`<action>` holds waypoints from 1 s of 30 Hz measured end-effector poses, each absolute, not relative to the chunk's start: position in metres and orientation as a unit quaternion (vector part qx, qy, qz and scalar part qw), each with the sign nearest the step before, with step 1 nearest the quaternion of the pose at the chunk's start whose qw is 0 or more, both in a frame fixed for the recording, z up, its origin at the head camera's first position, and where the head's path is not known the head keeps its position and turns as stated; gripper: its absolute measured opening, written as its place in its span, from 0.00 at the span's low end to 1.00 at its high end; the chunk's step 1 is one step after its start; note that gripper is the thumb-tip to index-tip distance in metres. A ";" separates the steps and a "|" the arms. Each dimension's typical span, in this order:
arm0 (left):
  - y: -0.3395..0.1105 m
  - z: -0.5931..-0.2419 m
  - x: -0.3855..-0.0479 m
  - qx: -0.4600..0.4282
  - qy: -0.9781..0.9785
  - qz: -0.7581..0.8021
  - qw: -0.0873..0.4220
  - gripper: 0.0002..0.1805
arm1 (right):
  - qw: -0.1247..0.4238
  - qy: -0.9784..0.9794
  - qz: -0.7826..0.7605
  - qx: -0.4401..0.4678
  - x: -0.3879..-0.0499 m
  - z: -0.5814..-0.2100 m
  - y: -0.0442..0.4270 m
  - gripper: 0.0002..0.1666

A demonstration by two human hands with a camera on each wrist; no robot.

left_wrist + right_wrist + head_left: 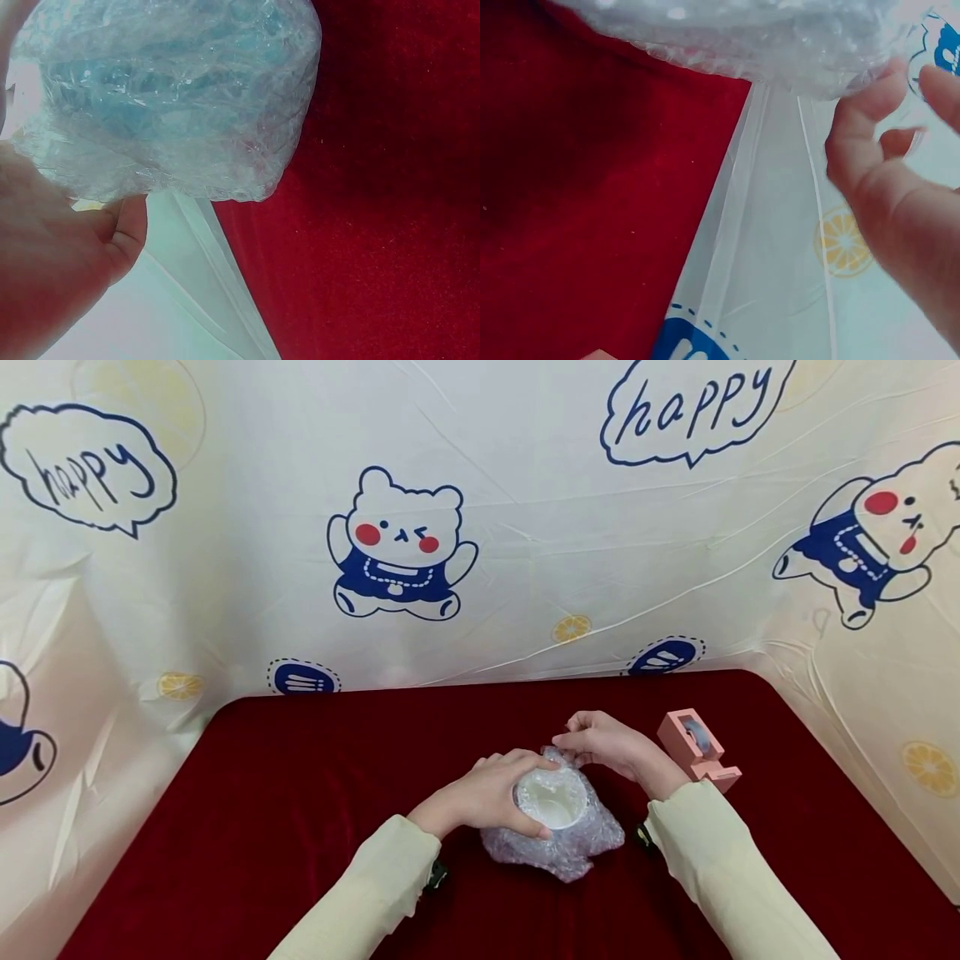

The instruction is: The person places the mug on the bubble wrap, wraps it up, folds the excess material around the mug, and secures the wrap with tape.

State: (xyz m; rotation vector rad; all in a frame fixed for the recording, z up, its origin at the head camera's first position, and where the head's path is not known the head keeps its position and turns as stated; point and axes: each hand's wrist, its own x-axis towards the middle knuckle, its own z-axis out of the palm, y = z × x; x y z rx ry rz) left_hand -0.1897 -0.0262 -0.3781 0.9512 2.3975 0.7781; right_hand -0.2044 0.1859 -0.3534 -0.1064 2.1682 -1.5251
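A white round vessel, perhaps a cup or bowl (553, 803), has bubble wrap (581, 843) around its sides, with its round face showing toward the head camera. My left hand (491, 792) grips it from the left, the thumb near and the fingers on the far side. In the left wrist view the bubble wrap (180, 97) hides most of the vessel; bluish tones show through. At the wrap's far edge, my right hand (603, 745) pinches a bit of it with bent fingers. The right wrist view shows the index finger (862, 112) against the wrap's edge.
A pink tape dispenser (682, 743) with a roll of tape stands right of my right hand. Dark red cloth (337, 777) covers the table. A white printed curtain (525, 527) hangs behind the table and along both sides.
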 end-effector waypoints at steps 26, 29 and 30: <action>-0.024 -0.377 -0.192 0.333 0.884 0.252 0.208 0.54 | 0.262 0.797 -0.543 0.035 -0.208 -0.346 0.182 0.10; -0.023 -0.375 -0.192 0.332 0.884 0.253 0.211 0.54 | 0.273 0.788 -0.550 0.044 -0.205 -0.340 0.191 0.18; -0.023 -0.375 -0.192 0.331 0.884 0.254 0.212 0.54 | 0.275 0.789 -0.547 0.046 -0.204 -0.337 0.195 0.21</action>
